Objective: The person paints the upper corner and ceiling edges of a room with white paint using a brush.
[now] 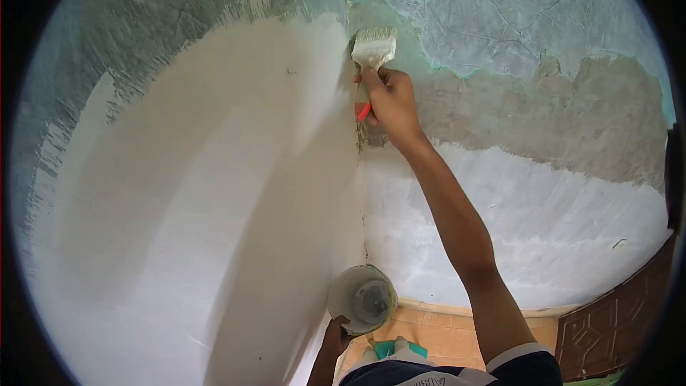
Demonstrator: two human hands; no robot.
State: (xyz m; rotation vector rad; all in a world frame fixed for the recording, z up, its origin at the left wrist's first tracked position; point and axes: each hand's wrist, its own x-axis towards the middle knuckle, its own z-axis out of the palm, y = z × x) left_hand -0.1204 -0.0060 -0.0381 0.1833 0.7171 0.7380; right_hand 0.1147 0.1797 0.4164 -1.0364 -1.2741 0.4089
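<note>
My right hand (391, 106) is stretched up to the corner where two walls meet, closed round the red-tipped handle of a paintbrush (374, 48). The brush's wide bristles carry white paint and point upward, close against the right wall beside the corner. Low in the view, my left hand (336, 336) grips the rim of a bucket (345, 292), which is tilted so that its inside shows. Greyish-white residue coats the bucket's walls, and a darker round patch shows at the bottom. Part of the left hand's fingers is hidden by the rim.
White paint covers most of the left wall (164, 193) and the lower part of the right wall (464, 221). Above it lie bare grey plaster (557, 114) and old blue-green paint (500, 14). A brown panelled door (614, 314) stands at lower right, above an orange tiled floor (443, 336).
</note>
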